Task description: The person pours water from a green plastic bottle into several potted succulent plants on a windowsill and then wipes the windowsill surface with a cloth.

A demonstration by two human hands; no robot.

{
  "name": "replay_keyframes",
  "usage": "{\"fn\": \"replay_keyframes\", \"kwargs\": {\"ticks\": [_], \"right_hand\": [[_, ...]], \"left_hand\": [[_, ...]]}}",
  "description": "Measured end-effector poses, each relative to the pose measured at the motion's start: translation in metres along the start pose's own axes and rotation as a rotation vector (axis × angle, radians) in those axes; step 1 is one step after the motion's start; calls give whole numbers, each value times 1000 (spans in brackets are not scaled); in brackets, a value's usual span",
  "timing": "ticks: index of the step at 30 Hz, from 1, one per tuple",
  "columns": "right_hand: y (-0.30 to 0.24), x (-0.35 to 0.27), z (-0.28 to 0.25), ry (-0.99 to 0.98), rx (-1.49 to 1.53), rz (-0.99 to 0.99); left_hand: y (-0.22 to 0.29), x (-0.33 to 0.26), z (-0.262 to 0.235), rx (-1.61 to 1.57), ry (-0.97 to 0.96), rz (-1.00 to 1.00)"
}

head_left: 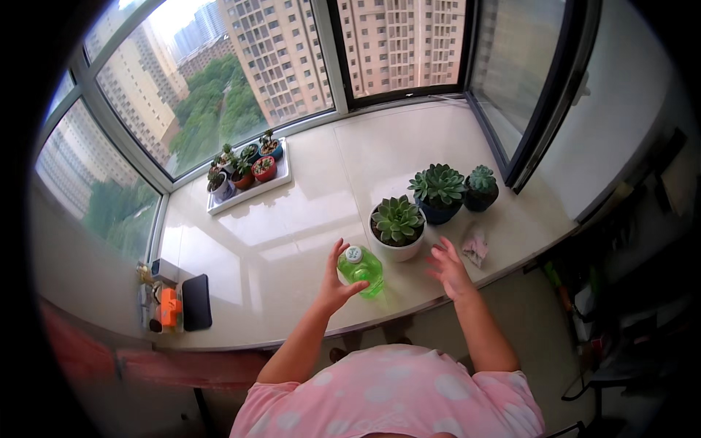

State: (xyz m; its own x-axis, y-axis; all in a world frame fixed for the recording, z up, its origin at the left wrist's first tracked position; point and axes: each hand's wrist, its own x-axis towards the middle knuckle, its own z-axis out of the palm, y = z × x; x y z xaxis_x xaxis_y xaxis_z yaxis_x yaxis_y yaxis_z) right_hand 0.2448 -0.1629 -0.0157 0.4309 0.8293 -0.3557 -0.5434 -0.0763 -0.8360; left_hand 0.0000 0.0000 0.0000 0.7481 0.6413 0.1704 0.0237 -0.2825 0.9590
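Green bottle appears to stand upright near the front edge of the counter, white cap uppermost. It looks like see-through plastic: probably light unless full, though you cannot tell the fill, and its smooth wall may slip or dent under a hard squeeze. Your left hand is spread wide around its left side, contact unclear; the body below the cap seems your surest hold. Your right hand is wide and empty beside the white pot, whose succulent probably bruises easily. Beyond sits a blue pot.
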Motion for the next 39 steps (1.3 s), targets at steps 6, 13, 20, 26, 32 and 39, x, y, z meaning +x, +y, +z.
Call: {"fn": "replay_keyframes", "kwargs": {"ticks": [6,13,20,26,32,39], "right_hand": [[-26,28,12,-28,-80,58],[-12,39,11,-118,-147,126],[-1,45,20,-71,0,139],[8,50,28,35,131,105],[6,61,46,92,92,37],[35,103,77,53,202,123]], "left_hand": [[9,-1,19,132,131,33],[8,-2,8,189,53,-48],[9,4,12,204,48,96],[7,6,10,262,46,186],[9,3,-14,144,144,148],[8,-23,-60,88,274,109]]}}
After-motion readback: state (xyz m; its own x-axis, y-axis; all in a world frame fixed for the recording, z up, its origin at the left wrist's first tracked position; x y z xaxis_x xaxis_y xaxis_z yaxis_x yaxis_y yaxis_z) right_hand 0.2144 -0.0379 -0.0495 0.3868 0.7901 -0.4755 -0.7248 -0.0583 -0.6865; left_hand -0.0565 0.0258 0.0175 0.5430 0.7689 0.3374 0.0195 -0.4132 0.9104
